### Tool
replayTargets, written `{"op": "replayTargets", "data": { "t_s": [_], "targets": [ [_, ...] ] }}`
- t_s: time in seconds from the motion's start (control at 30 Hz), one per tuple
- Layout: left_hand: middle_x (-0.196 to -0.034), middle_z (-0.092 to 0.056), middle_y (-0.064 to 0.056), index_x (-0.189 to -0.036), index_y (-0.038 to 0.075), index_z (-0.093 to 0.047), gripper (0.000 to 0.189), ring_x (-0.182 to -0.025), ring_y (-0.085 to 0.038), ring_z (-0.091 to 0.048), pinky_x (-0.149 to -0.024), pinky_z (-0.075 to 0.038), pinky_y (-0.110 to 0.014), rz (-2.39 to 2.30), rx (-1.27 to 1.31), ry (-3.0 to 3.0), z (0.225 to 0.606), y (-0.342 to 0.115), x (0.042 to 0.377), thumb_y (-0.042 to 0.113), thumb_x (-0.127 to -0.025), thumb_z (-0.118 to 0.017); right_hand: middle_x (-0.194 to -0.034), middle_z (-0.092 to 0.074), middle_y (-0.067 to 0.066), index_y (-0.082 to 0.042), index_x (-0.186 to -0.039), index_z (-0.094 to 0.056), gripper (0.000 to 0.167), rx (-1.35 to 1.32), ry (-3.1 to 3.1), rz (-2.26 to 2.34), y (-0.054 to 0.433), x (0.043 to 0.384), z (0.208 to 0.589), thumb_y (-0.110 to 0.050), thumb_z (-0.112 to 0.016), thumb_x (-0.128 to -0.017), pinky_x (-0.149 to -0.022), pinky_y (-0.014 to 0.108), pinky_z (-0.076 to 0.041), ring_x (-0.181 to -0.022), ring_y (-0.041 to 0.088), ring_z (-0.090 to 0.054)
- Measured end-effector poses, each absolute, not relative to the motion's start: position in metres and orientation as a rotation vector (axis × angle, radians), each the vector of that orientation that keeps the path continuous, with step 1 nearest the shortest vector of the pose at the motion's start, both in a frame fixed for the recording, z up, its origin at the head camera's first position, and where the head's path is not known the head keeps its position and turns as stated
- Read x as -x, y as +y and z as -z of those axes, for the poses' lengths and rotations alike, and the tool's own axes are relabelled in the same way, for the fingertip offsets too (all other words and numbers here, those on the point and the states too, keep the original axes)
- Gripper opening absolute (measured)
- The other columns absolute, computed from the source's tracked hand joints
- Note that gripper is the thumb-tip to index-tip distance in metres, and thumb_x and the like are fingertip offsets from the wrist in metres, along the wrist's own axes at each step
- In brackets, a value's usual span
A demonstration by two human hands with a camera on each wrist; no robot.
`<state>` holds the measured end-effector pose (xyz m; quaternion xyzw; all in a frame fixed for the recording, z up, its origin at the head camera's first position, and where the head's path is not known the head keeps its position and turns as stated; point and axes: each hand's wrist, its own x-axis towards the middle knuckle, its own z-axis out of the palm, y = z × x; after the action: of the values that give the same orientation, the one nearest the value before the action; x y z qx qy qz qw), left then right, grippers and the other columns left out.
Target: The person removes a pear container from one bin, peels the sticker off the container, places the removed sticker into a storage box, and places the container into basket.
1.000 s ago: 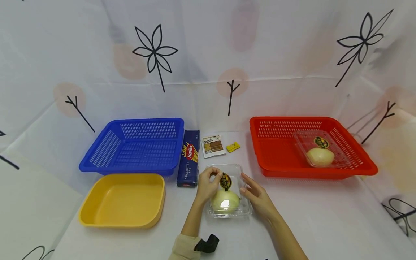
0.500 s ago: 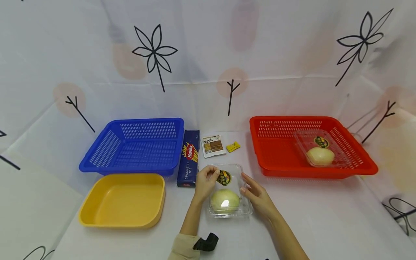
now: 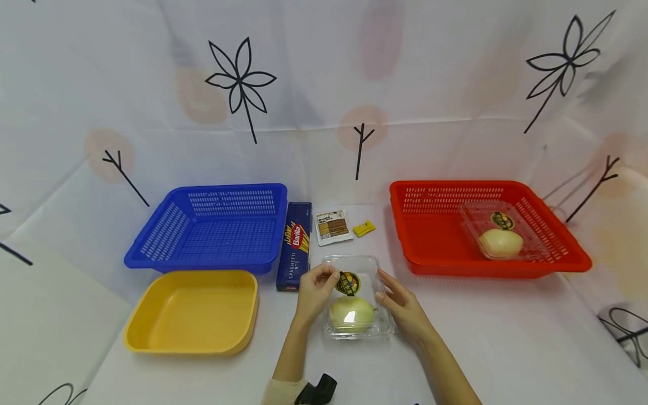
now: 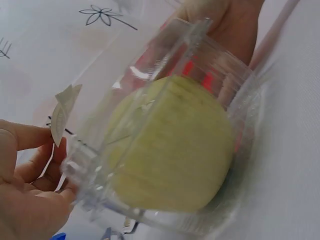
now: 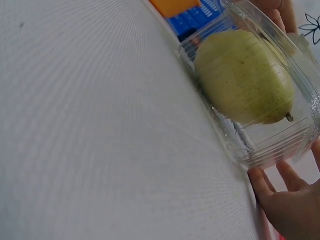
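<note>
A clear plastic clamshell box (image 3: 361,264) stands on the white table with a pale green fruit (image 5: 245,75) inside; a short stem shows on the fruit in the right wrist view. My left hand (image 3: 314,295) pinches the edge of a round black-and-yellow sticker (image 3: 348,283) between thumb and finger. From the left wrist view, the pinched part of the sticker stands up off the lid, its pale back showing. My right hand (image 3: 405,312) rests its fingers, fairly straight, against the box's right side wall.
A blue basket (image 3: 278,225) and a yellow tray (image 3: 253,315) stand left, beside a spaghetti box (image 3: 295,247). A white packet (image 3: 332,227) and small yellow packet (image 3: 364,228) lie behind. The red basket (image 3: 405,247) at right holds another clamshell box (image 3: 476,211) with fruit.
My left hand has shifted slightly left and toward me, keeping its pinch on the sticker. The sticker's lower part has changed angle on the lid. My right hand stays at the box's side.
</note>
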<state>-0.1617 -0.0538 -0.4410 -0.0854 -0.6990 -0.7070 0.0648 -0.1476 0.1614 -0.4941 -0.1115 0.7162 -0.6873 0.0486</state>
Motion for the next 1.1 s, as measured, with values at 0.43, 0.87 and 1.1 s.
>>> {"op": "replayTargets", "data": {
  "t_s": [0.43, 0.87, 1.1],
  "targets": [
    [-0.088, -0.064, -0.018, -0.090, -0.010, -0.063, 0.008, -0.081, -0.010, -0.058, -0.079, -0.050, -0.019, 1.905, 0.146, -2.176, 0.428, -0.115, 0.124, -0.005, -0.083, -0.065, -0.150, -0.026, 0.023, -0.002, -0.145, -0.031, 0.057, 0.337, 2.174, 2.084, 0.161, 0.148, 0.492, -0.006, -0.054, -0.093, -0.098, 0.028, -0.043, -0.130, 0.049, -0.032],
    [-0.081, -0.063, 0.005, -0.093, -0.020, -0.058, 0.014, -0.077, -0.002, -0.060, -0.072, -0.050, -0.012, 1.795, -0.162, -1.985, 0.421, -0.185, 0.106, -0.011, -0.082, -0.062, -0.150, -0.028, 0.021, -0.004, -0.145, -0.033, 0.057, 0.317, 2.185, 2.065, 0.161, 0.147, 0.492, -0.008, -0.055, -0.093, -0.102, 0.053, -0.034, -0.132, 0.048, -0.031],
    [-0.085, -0.065, -0.001, -0.097, -0.015, -0.061, 0.019, -0.078, 0.002, -0.057, -0.072, -0.048, -0.008, 1.651, -0.345, -2.109, 0.422, -0.215, 0.107, 0.000, -0.085, -0.065, -0.150, -0.029, 0.021, -0.004, -0.145, -0.033, 0.057, 0.316, 2.195, 2.069, 0.162, 0.147, 0.493, -0.008, -0.055, -0.092, -0.102, 0.054, -0.034, -0.131, 0.048, -0.032]
  ]
}}
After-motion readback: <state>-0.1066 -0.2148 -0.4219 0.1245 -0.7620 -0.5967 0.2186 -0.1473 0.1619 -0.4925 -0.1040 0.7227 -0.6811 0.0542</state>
